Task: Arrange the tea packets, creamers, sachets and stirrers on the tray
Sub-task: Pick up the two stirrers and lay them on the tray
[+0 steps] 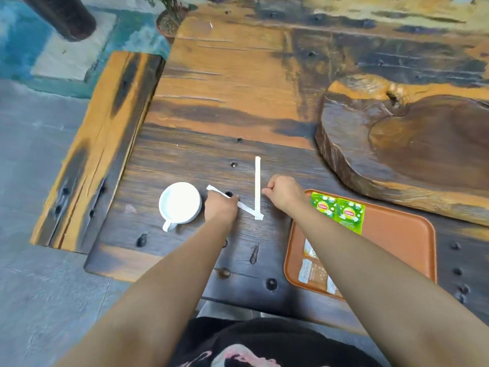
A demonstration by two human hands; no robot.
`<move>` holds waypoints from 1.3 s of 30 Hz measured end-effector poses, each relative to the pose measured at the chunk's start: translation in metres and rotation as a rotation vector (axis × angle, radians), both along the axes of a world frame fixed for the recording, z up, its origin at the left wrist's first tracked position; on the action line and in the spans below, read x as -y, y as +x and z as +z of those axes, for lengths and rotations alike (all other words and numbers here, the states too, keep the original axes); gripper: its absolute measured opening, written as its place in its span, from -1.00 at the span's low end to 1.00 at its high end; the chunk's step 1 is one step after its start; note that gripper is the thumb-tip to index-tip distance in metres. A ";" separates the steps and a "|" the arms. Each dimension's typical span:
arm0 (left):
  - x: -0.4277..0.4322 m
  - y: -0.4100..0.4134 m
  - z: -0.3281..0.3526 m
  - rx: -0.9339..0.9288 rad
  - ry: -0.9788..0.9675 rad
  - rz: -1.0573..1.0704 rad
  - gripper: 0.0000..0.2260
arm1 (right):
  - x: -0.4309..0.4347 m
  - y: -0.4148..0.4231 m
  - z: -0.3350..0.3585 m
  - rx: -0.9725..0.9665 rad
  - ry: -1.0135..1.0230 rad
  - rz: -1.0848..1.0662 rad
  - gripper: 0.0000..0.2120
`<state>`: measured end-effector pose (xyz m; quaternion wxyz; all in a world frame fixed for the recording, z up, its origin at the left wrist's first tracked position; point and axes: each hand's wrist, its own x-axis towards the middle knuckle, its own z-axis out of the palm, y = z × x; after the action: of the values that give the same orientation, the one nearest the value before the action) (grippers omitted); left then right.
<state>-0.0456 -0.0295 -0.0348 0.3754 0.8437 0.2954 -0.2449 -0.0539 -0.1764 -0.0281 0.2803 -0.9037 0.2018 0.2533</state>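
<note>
Two white paper-wrapped stirrers lie on the dark wooden table, their near ends crossing. My left hand is closed on the slanted stirrer. My right hand has its fingertips pinched at the side of the upright stirrer; whether it grips it is unclear. To the right sits the orange tray. Two green tea packets lie at its far left corner. Beige sachets lie along its near left side, partly hidden by my right forearm.
A white mug stands just left of my left hand, handle toward me. A large carved wooden slab rises behind the tray. A wooden bench runs along the table's left edge, and a potted plant is at the far end.
</note>
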 end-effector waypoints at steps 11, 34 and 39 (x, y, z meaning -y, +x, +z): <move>0.009 0.020 -0.013 0.041 0.159 -0.330 -0.69 | -0.036 0.022 -0.015 -0.070 -0.124 -0.187 -0.71; 0.017 0.022 -0.005 0.014 0.143 -0.404 -0.75 | -0.033 0.001 -0.014 -0.076 -0.069 -0.298 -0.69; 0.028 0.016 0.003 0.066 -0.084 -0.253 -0.89 | -0.016 -0.006 -0.008 0.026 0.187 -0.433 -0.88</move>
<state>-0.0297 -0.0572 -0.0322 0.3860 0.8654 0.1636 -0.2745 -0.0595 -0.1604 -0.0359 0.4130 -0.8126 0.3629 0.1934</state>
